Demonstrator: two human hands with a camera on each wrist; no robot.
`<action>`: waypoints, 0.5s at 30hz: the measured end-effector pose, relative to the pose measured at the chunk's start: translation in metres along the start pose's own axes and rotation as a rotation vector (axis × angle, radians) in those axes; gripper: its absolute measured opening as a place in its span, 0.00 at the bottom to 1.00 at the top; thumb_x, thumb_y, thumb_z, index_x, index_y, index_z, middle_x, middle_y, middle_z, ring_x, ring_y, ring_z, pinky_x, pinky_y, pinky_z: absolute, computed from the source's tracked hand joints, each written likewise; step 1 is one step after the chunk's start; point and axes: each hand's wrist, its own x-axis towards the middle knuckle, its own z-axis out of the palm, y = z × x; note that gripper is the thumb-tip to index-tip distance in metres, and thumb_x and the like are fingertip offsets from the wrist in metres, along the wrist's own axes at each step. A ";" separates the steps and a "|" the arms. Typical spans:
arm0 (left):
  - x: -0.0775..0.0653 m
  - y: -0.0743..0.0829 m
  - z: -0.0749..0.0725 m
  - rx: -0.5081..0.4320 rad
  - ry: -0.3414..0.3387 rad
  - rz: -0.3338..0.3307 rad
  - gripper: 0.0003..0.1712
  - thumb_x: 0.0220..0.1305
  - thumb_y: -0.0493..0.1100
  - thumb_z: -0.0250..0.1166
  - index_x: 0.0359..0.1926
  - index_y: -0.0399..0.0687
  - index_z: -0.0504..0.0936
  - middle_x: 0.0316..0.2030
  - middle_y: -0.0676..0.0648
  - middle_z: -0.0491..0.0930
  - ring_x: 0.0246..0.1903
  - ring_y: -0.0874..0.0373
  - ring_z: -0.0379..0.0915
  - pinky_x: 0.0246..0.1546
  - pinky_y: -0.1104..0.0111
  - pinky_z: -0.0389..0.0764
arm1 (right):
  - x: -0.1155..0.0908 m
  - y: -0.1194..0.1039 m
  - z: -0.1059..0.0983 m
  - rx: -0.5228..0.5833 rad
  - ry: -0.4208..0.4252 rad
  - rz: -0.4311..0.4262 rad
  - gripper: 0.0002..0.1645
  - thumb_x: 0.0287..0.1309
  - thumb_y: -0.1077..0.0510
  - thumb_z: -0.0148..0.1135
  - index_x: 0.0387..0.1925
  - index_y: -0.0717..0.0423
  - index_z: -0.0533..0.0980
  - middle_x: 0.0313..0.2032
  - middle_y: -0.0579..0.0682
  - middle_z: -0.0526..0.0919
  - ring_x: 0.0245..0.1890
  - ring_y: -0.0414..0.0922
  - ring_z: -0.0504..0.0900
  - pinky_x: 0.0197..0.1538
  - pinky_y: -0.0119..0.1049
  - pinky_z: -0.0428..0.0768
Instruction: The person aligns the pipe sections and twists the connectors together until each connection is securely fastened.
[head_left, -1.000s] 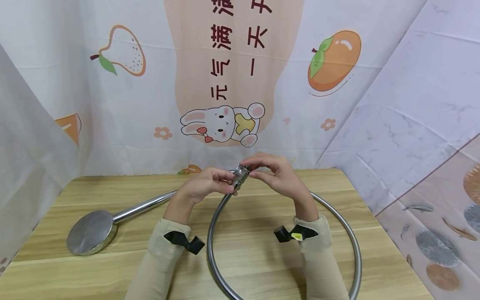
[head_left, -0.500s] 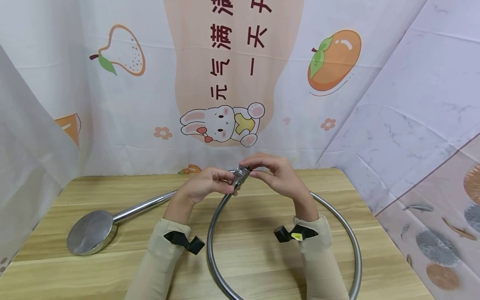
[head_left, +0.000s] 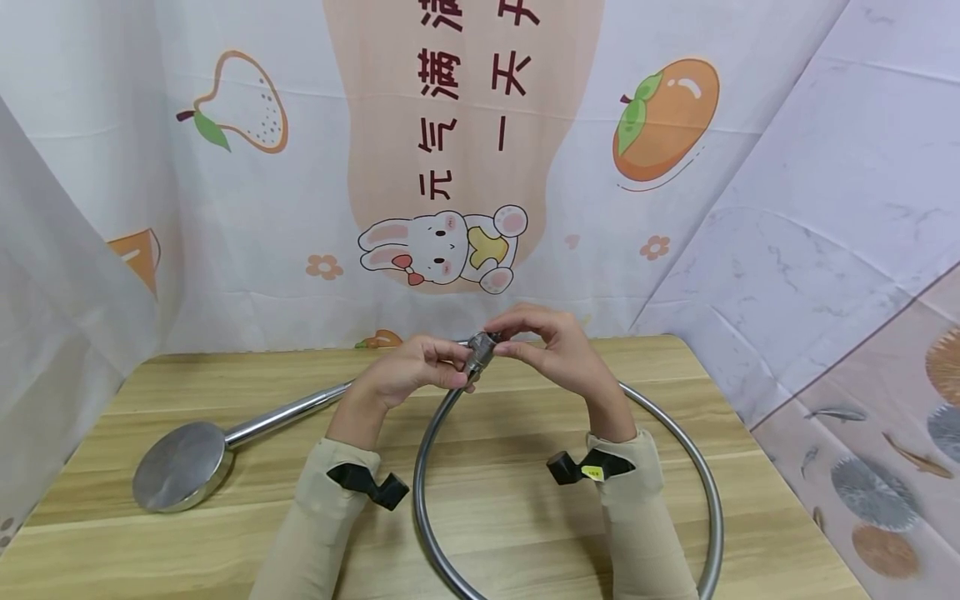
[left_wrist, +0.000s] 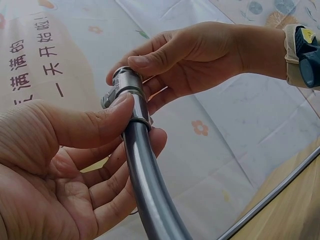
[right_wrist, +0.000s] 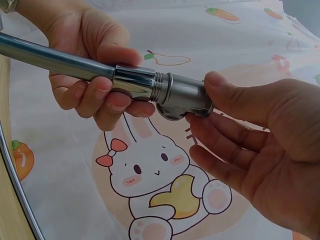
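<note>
A grey flexible shower hose [head_left: 422,475] loops over the table, its end raised between both hands. My left hand [head_left: 411,367] holds the hose by its shiny chrome end nut [right_wrist: 134,82], thumb on one side and fingers curled beneath. Joined to that nut is a dull metal pipe fitting [right_wrist: 187,95] with a short round stub on its side; a few threads show between the two in the right wrist view. With thumb and fingertips, my right hand [head_left: 555,350] pinches the far end of the fitting. The left wrist view shows the fitting [left_wrist: 127,80] pointing upward.
A round metal shower head [head_left: 183,467] lies at the left of the wooden table [head_left: 517,517], its handle [head_left: 288,414] running toward the back. The hose's far side [head_left: 701,467] curves past the right forearm. A printed cloth [head_left: 247,208] hangs behind the table.
The fitting has turned slightly between my right fingers, showing a rounder side. My right fingertips have shifted a little on it; my left hand keeps its place on the nut.
</note>
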 end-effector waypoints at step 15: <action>-0.002 0.001 -0.002 -0.023 0.010 -0.001 0.13 0.63 0.35 0.70 0.49 0.39 0.87 0.36 0.51 0.87 0.38 0.57 0.87 0.51 0.62 0.81 | 0.001 -0.003 0.002 0.014 -0.032 -0.004 0.17 0.62 0.74 0.64 0.53 0.66 0.82 0.50 0.59 0.84 0.46 0.43 0.85 0.54 0.37 0.85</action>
